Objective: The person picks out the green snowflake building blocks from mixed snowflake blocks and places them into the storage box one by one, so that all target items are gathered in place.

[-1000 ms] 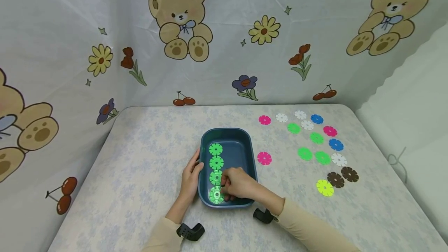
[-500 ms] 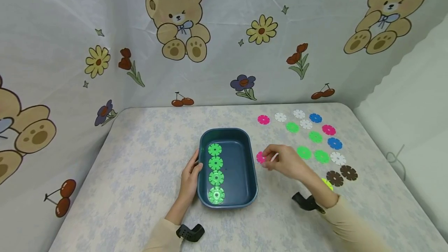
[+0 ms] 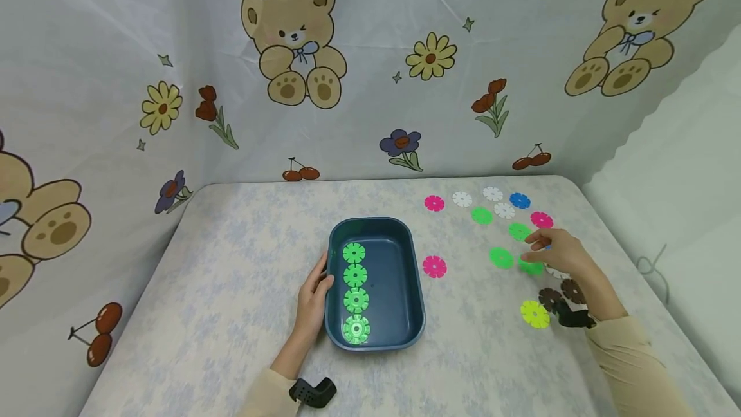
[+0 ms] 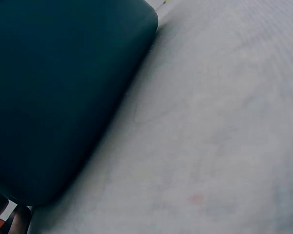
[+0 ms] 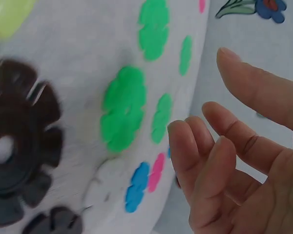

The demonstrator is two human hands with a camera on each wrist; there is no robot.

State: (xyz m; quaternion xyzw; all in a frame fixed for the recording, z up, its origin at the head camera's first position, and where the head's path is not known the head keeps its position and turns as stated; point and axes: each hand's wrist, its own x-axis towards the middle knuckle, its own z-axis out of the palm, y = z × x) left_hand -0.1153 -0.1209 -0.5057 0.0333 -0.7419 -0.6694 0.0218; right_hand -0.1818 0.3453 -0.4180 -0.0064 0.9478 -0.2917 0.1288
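Note:
A dark blue rectangular tray (image 3: 396,285) stands on the table with several green notched plastic discs (image 3: 356,275) in a column along its left side. My left hand (image 3: 311,304) holds the tray's left side, thumb at the rim; most of its other fingers are hidden. In the left wrist view, the tray's outer wall (image 4: 63,97) fills the left part. My right hand (image 3: 556,253) hovers over the loose discs at the right, fingers loosely bent with nothing between them. Just below its fingertips lies a green disc (image 3: 530,267), partly covered, beside another green disc (image 3: 501,258).
More notched discs lie scattered at the right: a pink disc (image 3: 435,267) near the tray, a yellow disc (image 3: 535,315), a brown disc (image 3: 549,299), a blue disc (image 3: 520,201) and a white disc (image 3: 493,194). A bear-print cloth (image 3: 359,140) hangs behind the table.
My right hand has left the tray, passed over the pink disc and moved right to the green discs. The left hand stays at the tray, and the green column looks the same.

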